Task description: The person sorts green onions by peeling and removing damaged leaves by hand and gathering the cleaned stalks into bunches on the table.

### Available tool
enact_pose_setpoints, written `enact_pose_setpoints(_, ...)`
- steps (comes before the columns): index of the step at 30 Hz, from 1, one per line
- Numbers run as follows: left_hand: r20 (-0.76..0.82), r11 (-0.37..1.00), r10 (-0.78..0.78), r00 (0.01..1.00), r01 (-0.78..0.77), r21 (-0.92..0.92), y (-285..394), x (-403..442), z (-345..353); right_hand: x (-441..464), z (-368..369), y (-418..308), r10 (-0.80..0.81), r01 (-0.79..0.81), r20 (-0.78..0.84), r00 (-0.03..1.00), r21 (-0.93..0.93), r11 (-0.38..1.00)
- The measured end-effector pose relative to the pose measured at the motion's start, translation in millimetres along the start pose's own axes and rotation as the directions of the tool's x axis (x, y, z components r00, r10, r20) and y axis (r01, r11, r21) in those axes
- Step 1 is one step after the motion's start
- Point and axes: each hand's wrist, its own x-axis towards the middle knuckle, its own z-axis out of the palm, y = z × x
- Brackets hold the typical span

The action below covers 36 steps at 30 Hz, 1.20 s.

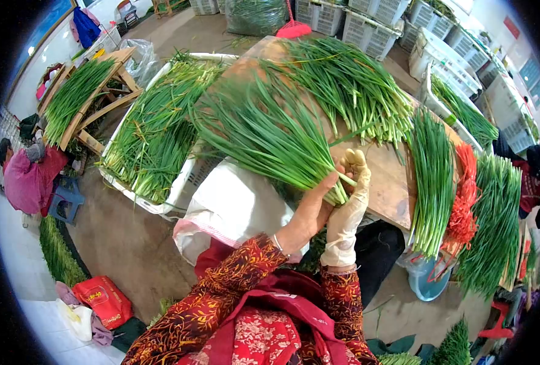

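My bare left hand [311, 214], with a bracelet at the wrist, is closed around the white stem ends of a bunch of garlic chives [276, 140]. The bunch's green leaves fan out to the upper left and are partly blurred. My right hand [350, 210], in a pale glove, cups the stem ends from the other side, its fingers curled upward; a stalk lies against them. Beneath the bunch is a wooden board [379, 176], with a large heap of chives [355, 85] along its far side. A neat bundle of chives [431, 188] lies on the right.
Red ties [463, 198] lie between the neat bundle and more chives [492, 219]. A white crate [178, 204] full of chives stands left of the board, near a white sack [230, 201]. A blue bucket [429, 283] is below right. Another person [35, 176] sits far left.
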Motion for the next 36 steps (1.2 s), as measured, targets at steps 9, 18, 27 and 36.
enact_pose_setpoints(9, 0.045, 0.987, 0.120, 0.992, -0.124, 0.098, 19.3, -2.3, 9.8, 16.2, -21.9, -31.7, -0.275, 0.338, 0.198, 0.941, -0.485, 0.807)
enact_pose_setpoints(18, -0.095, 0.992, 0.106, 0.990, -0.100, 0.074, 30.5, -1.7, 16.0, 6.7, -11.3, -62.3, 0.056, 0.153, 0.405, 0.913, -0.464, 0.873)
enact_pose_setpoints(27, -0.075, 0.994, 0.086, 0.994, -0.080, 0.078, 13.4, 5.7, -0.9, 4.6, -31.8, -46.3, -0.163, 0.247, 0.234, 0.958, -0.396, 0.884)
enact_pose_setpoints(36, 0.006, 0.988, -0.154, 0.988, 0.154, -0.014, -0.8, -23.2, -5.1, -2.1, -6.2, 5.8, 0.074, -0.047, 0.083, 0.994, -0.283, 0.958)
